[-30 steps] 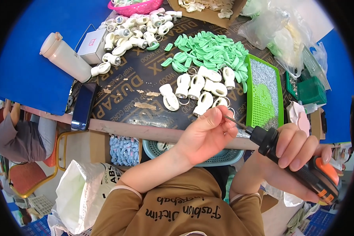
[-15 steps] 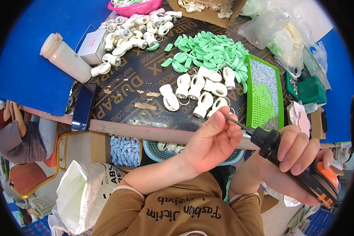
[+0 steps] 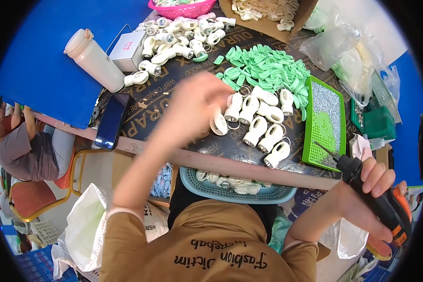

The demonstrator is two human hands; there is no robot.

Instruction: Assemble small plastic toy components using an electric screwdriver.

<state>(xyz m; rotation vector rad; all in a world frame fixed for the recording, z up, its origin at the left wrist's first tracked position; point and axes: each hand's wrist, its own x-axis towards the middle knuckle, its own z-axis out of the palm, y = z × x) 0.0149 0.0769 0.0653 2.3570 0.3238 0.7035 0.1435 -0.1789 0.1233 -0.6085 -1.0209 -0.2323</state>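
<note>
My right hand [image 3: 378, 181] is wrapped round a black-and-orange electric screwdriver [image 3: 357, 176], its thin bit pointing up and left over the near end of the green tray [image 3: 325, 129] of small screws. My left hand [image 3: 195, 105], smeared by motion, is over the table beside a white mini flashlight [image 3: 218, 123], which it partly covers. I cannot make out whether its fingers grip anything. Several more white flashlights [image 3: 256, 131] with metal key rings lie just right of it. Behind them spreads a heap of light green plastic pieces [image 3: 268, 66], close to my left fingertips.
More white flashlights [image 3: 174, 44] are piled at the back left, near a pink basket [image 3: 192, 10], a white box [image 3: 128, 50] and a bottle [image 3: 91, 58]. A phone [image 3: 113, 121] lies at the left edge. Below the table edge sits a blue basket [image 3: 268, 195].
My left hand has left the screwdriver bit and swung left and away from me to the flashlights. The screwdriver has shifted right and slightly lower. Another flashlight now lies at the near end of the group.
</note>
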